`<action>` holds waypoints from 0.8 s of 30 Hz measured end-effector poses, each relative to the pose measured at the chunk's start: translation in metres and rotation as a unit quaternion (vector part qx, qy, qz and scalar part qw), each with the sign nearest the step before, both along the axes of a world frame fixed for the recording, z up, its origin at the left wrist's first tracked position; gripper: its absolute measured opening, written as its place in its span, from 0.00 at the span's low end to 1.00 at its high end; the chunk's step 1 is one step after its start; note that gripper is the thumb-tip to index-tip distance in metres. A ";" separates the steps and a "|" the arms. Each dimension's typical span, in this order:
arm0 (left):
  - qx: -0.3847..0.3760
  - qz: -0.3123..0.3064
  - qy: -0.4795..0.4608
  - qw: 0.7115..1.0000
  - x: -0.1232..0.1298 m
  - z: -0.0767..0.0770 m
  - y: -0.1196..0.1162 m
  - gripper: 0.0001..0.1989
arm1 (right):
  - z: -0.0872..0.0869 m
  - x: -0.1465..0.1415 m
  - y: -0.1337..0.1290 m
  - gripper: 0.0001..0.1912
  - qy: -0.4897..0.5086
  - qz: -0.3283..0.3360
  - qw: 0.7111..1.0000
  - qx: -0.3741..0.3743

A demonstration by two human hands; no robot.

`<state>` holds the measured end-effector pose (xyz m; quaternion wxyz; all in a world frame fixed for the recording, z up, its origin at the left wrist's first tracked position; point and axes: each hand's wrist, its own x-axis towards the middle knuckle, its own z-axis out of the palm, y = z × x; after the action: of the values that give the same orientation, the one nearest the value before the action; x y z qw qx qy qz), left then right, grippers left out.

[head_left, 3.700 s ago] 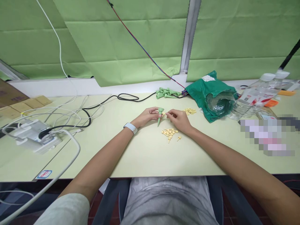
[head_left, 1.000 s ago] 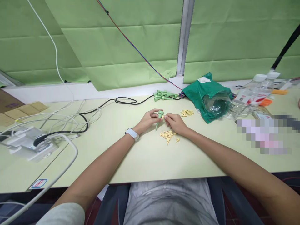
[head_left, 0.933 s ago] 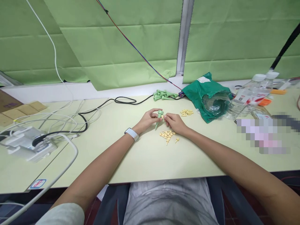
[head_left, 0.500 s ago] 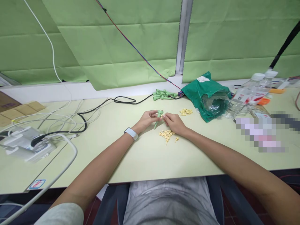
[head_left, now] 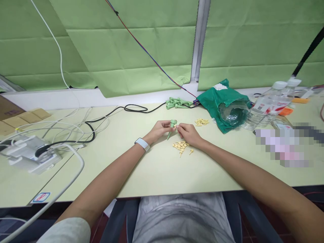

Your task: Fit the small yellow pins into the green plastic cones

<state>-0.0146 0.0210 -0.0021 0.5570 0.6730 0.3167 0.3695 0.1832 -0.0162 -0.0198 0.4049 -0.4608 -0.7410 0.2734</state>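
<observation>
My left hand [head_left: 161, 130] grips a green tapered plastic spike [head_left: 173, 123], its wide end up and its point down. My right hand [head_left: 187, 133] pinches a small pale yellow plastic piece against the side of the spike, mostly hidden by the fingertips. Just below the hands lies a pile of yellow plastic pegs [head_left: 180, 145] with wider heads and thin stems, and one peg [head_left: 191, 151] sits apart to the right. Beyond the right hand is another small heap of yellow pieces [head_left: 201, 122]. More green spikes [head_left: 178, 103] are heaped at the back of the table.
A torn green plastic bag [head_left: 215, 101] lies behind on the right, beside clear bottles [head_left: 265, 104]. Tangled cables and a white power strip [head_left: 30, 155] occupy the left, near small cardboard boxes [head_left: 30, 116]. A black cable [head_left: 135, 108] runs along the back.
The camera view has shifted slightly. Both hands stay together at the green spike, with only small movement of the right fingers.
</observation>
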 end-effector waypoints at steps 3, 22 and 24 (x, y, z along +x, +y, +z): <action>-0.002 0.006 -0.003 1.000 0.001 0.003 -0.002 0.18 | 0.003 -0.001 -0.005 0.15 -0.059 -0.037 0.996 0.064; 0.018 0.003 0.013 1.000 -0.001 0.000 -0.001 0.11 | 0.000 -0.001 -0.004 0.15 -0.130 -0.058 0.980 0.138; 0.015 0.000 0.017 1.000 -0.001 -0.001 -0.001 0.10 | -0.001 -0.002 -0.003 0.16 -0.091 -0.051 0.991 0.087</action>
<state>-0.0154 0.0203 -0.0027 0.5413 0.6875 0.3202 0.3631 0.1813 -0.0196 -0.0208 0.3875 -0.4837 -0.7715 0.1441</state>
